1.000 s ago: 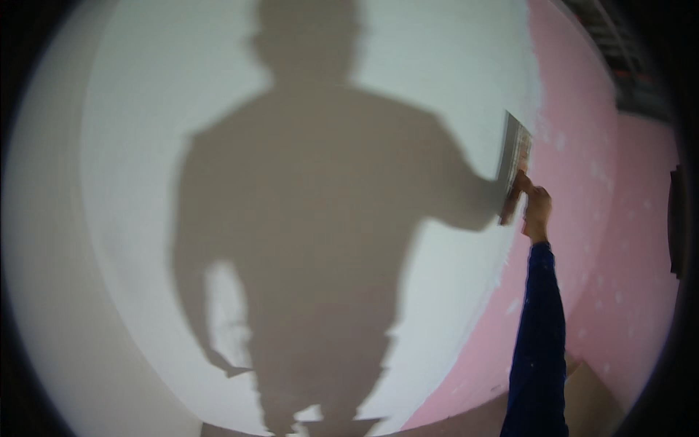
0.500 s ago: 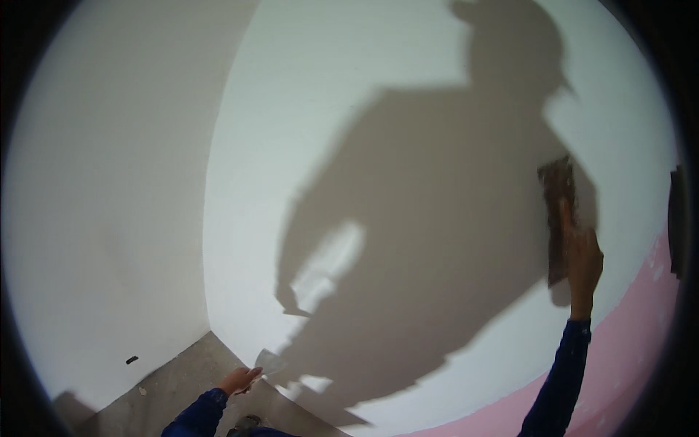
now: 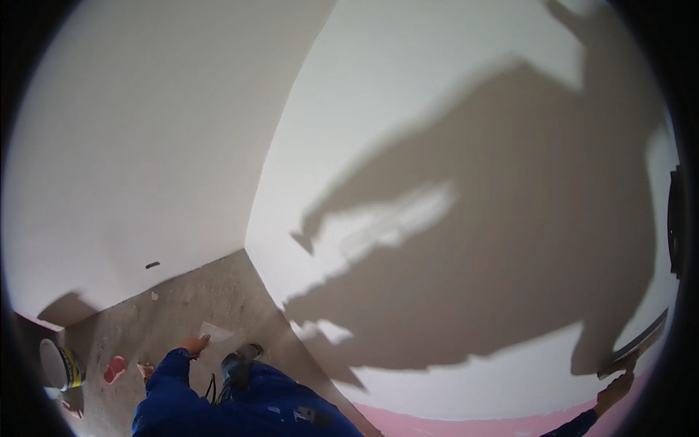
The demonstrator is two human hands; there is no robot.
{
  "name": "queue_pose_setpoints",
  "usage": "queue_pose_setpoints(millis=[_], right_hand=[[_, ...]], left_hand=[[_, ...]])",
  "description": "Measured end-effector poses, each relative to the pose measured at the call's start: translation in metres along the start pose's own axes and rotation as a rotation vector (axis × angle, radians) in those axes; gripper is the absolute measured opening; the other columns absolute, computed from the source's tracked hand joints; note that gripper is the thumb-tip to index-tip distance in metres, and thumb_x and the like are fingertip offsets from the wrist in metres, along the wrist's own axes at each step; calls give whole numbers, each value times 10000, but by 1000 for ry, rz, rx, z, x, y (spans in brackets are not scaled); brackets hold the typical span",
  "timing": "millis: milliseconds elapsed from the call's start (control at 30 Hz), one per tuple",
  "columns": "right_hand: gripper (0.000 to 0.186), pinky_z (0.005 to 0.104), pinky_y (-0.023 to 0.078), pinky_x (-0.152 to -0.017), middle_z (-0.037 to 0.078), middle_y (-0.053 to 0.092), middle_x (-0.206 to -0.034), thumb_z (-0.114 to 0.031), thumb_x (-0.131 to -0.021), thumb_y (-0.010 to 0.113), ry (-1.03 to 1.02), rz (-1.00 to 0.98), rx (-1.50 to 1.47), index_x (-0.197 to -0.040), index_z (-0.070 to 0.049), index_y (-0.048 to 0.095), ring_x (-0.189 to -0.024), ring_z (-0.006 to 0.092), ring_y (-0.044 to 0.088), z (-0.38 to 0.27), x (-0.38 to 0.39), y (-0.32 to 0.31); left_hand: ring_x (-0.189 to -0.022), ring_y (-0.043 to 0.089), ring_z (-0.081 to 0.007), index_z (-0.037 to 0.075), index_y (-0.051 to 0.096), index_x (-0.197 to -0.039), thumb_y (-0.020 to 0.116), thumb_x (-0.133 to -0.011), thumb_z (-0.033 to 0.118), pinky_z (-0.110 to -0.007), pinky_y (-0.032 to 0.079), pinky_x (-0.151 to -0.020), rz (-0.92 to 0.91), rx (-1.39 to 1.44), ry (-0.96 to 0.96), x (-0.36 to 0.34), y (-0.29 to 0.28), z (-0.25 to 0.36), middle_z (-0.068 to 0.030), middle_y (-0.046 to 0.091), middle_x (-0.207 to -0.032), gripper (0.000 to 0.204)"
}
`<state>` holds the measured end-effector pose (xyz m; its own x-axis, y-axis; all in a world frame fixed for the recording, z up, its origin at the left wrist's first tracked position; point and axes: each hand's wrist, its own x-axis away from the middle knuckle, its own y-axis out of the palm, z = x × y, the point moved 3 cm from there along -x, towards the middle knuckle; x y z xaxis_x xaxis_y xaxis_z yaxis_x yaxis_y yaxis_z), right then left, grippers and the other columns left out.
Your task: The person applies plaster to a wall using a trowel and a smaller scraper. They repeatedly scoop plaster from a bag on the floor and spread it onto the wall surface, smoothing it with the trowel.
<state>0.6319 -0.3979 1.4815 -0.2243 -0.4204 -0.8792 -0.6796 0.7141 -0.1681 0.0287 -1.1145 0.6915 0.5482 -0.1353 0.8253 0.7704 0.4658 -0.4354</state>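
At the lower right, my right hand point(image 3: 615, 392) is closed around a plastering trowel point(image 3: 642, 342). Its long blade is seen nearly edge-on, at the white wall point(image 3: 408, 131) just above the pink band; whether it touches all along cannot be told. My left hand point(image 3: 195, 345) hangs low over the floor, closed on the handle of a putty knife point(image 3: 216, 333) with a wide pale blade, apart from the wall. The fingers hide its handle.
A bucket point(image 3: 71, 364) with a yellow-and-black band stands at the lower left, with a pink object point(image 3: 115, 369) beside it on the grey floor point(image 3: 218, 291). A small dark slot point(image 3: 152, 265) marks the left wall. My shadow covers much of the white wall.
My view has swung down and to the right. My right hand has brought the trowel from mid-wall to lower right, its blade now edge-on. The left hand still holds the putty knife.
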Motion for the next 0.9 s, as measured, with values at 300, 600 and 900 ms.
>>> queue_pose_setpoints(millis=[300, 600, 900], right_hand=[[370, 343, 466, -912, 103, 634, -1083, -356, -1035, 542, -432, -283, 126, -1173, -19, 610, -1009, 236, 591, -137, 116, 64], [302, 321, 407, -570, 38, 501, -755, -310, -1032, 514, -24, -446, 221, -1012, -56, 676, -647, 160, 486, -67, 444, -14], [351, 347, 433, -584, 67, 539, -742, -375, -982, 555, 1017, -771, 262, -994, -51, 691, -659, 184, 527, -6, 717, -88]], left_hand=[[-497, 594, -278, 6, 618, -600, 329, -954, 730, -452, 464, -565, -75, -215, 333, -45, 6, 114, -133, 591, -546, 857], [-465, 544, -208, 47, 595, -596, 488, -897, 758, -386, 433, -506, -247, -277, 287, -70, -4, 205, -99, 557, -541, 779], [-513, 529, -162, 114, 578, -566, 636, -866, 665, -369, 410, -529, -455, -935, -86, -116, -21, 103, -57, 558, -549, 631]])
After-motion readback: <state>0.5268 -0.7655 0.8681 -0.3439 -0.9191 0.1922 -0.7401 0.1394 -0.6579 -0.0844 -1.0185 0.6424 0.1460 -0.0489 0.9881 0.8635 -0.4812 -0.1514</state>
